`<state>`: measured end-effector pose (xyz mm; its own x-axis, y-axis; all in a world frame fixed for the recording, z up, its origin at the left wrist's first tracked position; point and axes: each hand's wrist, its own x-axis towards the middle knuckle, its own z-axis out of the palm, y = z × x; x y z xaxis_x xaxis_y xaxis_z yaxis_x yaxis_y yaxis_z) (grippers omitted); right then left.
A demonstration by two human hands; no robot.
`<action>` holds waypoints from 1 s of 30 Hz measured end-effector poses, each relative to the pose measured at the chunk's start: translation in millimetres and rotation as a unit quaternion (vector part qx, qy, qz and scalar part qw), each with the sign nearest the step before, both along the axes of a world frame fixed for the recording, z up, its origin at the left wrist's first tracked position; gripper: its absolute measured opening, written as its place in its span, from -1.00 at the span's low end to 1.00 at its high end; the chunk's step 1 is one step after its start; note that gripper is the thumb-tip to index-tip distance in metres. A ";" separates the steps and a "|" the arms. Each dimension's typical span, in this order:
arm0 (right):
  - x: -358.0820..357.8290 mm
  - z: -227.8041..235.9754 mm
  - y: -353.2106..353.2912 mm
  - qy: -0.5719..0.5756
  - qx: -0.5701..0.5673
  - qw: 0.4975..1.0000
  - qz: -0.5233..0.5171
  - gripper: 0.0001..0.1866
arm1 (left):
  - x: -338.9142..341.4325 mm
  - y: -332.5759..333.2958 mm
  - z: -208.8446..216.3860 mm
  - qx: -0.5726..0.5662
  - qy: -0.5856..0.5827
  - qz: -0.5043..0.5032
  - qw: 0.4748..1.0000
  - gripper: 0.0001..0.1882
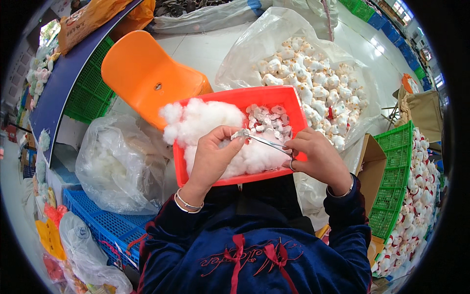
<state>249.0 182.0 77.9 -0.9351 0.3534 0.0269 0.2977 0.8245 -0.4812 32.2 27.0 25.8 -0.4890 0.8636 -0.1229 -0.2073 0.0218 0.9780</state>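
Note:
My left hand [215, 153] is closed, pinching a small whitish piece [239, 134] between thumb and fingertips. My right hand [319, 156] grips slim metal forceps [267, 142] with scissor-like finger loops. Their tips reach the piece at my left fingertips; whether they are inside it or beside it, I cannot tell. Both hands are over a red plastic tray [299, 109]. Fluffy white stuffing [215, 115] fills its left side and front. A heap of small pale, flat pieces [269, 120] lies in its far right part.
Beyond the tray, a clear plastic bag [240, 63] holds many small white plush pieces. An orange chair [142, 73] stands at the far left. A bag of stuffing [120, 166] rests on a blue crate [98, 206]. To the right are a cardboard box [369, 169] and a green crate [391, 176].

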 end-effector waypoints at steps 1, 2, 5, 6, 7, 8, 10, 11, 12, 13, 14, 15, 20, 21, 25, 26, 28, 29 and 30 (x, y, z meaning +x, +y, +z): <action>0.0 1.1 -0.4 -0.002 0.003 1.000 -0.005 -0.64 | -0.8 -1.2 -0.9 0.003 -0.025 -0.009 1.000 -0.87; -0.3 1.6 -0.6 -0.003 0.005 1.000 -0.009 -0.64 | -2.8 -3.7 -3.6 0.005 -0.050 -0.017 0.999 -0.86; 0.0 4.2 -1.6 -0.017 -0.006 1.000 -0.010 -0.64 | -11.4 -9.3 -8.8 0.008 -0.077 -0.044 0.996 -0.83; -0.6 5.2 -1.9 -0.015 -0.007 1.000 -0.006 -0.64 | -12.7 -10.3 -9.6 0.008 -0.079 -0.053 0.995 -0.81; -1.7 6.1 -2.5 -0.012 -0.007 1.000 -0.003 -0.65 | -11.9 -10.3 -9.2 0.003 -0.055 -0.059 0.997 -0.80; -2.8 6.9 -3.1 -0.010 -0.007 1.000 0.000 -0.65 | -10.6 -10.0 -8.0 -0.002 -0.031 -0.066 0.997 -0.79; -4.1 6.1 -4.4 -0.002 0.002 1.000 0.004 -0.66 | -10.7 -10.8 -7.7 -0.012 -0.004 -0.075 0.997 -0.77; -4.7 5.5 -4.9 0.003 0.007 1.000 0.006 -0.66 | -12.2 -11.8 -8.9 -0.017 0.000 -0.078 0.997 -0.77; -5.3 7.5 -5.5 0.001 0.015 1.000 0.005 -0.67 | -13.0 -12.4 -9.5 -0.021 0.004 -0.081 0.996 -0.77; -5.8 11.3 -6.3 -0.001 0.023 1.000 0.005 -0.68 | -13.0 -12.7 -8.2 -0.013 0.002 -0.065 0.998 -0.77; -6.4 14.4 -6.9 -0.004 0.031 0.999 0.005 -0.68 | -12.9 -13.1 -5.5 -0.004 -0.002 -0.048 0.999 -0.77; -5.8 15.7 -7.1 -0.007 0.033 0.999 0.005 -0.68 | -12.6 -13.4 -3.2 0.004 -0.005 -0.032 0.999 -0.78; -2.4 15.1 -9.2 -0.007 0.041 0.999 0.002 -0.68 | -11.8 -13.2 -2.4 0.016 0.015 -0.028 0.999 -0.76; -2.4 15.7 -9.9 -0.006 0.044 0.999 0.001 -0.68 | -12.2 -13.6 -3.9 0.017 0.022 -0.030 0.999 -0.76; -3.7 17.7 -12.0 -0.002 0.045 0.999 -0.003 -0.68 | -13.6 -15.0 -2.3 0.013 0.044 -0.044 0.998 -0.77; -3.9 18.1 -12.1 -0.002 0.042 0.999 -0.003 -0.68 | -13.3 -15.3 -2.1 0.013 0.050 -0.046 0.998 -0.77; -4.0 18.8 -12.2 -0.014 0.042 0.999 -0.002 -0.66 | -13.5 -15.6 -3.0 0.015 0.061 -0.047 0.997 -0.76; -3.9 19.0 -12.3 -0.020 0.041 0.999 -0.002 -0.65 | -14.1 -15.6 -5.0 0.017 0.068 -0.046 0.996 -0.76; -4.0 18.9 -12.0 -0.017 0.044 0.999 0.000 -0.62 | -14.4 -15.6 -6.1 0.019 0.074 -0.046 0.996 -0.76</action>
<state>245.0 170.1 96.8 -0.9359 0.3514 0.0259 0.3132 0.8633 -0.3957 17.8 11.3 19.7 -0.4182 0.9081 -0.0221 -0.0593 -0.0030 0.9982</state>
